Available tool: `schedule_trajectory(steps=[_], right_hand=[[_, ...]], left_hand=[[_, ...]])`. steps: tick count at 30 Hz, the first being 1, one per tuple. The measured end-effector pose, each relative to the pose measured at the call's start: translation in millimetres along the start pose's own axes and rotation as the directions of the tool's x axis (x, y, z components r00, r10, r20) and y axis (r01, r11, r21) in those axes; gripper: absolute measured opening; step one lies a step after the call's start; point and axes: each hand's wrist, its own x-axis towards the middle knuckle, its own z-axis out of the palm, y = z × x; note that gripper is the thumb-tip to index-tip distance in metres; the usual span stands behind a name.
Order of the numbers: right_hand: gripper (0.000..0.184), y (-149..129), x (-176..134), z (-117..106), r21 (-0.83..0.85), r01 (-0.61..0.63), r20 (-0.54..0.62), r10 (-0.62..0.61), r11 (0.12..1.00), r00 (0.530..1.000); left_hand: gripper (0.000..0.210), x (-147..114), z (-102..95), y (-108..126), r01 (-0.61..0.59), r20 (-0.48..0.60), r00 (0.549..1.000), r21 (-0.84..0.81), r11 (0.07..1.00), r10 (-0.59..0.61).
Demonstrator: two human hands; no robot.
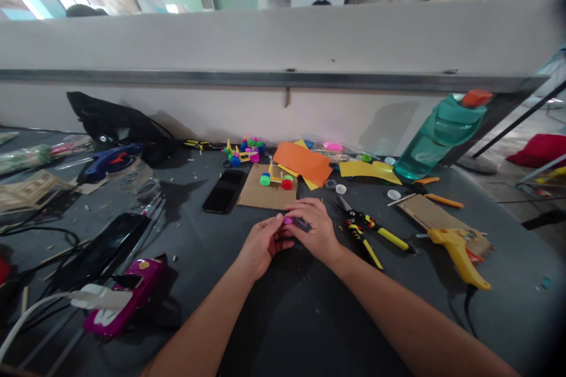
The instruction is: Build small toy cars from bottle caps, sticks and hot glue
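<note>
Forearms (207, 313) nearest the head camera extend over the worktop (309, 327). Left hand (260, 241) and right hand (319, 230) form my grip, clamped on a small pink piece (288, 220) from opposite sides, apparently for fine control. Right of the grip, a yellow-handled cutter (352, 218) lies handles nearward, presumably for ready pickup.

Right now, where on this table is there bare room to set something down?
Mostly bare: the tabletop between the forearms, and the patch between the purple power strip and left hand. Crowded: around the cardboard and orange paper, and at left, near the white cable.
</note>
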Motion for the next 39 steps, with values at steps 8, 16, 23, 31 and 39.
schedule_trajectory(steps=[8,16,23,31,39], right_hand=[[0.010,2.2,0.4,1.7,-0.020,0.010,0.014,-0.010,1.000,1.000],[0.009,2.1,0.4,2.9,-0.032,0.034,0.026,-0.033,0.999,0.999],[0.010,0.9,0.7,2.0,-0.042,0.032,0.050,-0.030,0.999,0.998],[0.010,-0.2,1.0,1.7,-0.040,0.033,0.033,-0.032,0.999,0.999],[0.013,0.6,0.9,1.6,-0.034,0.033,0.024,-0.032,0.999,0.999]], left_hand=[[0.019,-0.4,1.3,0.6,-0.024,-0.041,0.999,0.018,1.000,0.025],[0.019,-0.4,0.7,-1.0,-0.040,-0.048,0.998,0.030,0.999,0.041],[0.018,0.6,0.6,-0.7,-0.044,-0.041,0.998,0.040,0.998,0.046],[0.017,0.4,0.9,-0.8,-0.043,-0.043,0.998,0.051,0.998,0.046],[0.020,-0.4,1.4,-0.7,-0.035,-0.056,0.998,0.043,0.998,0.038]])
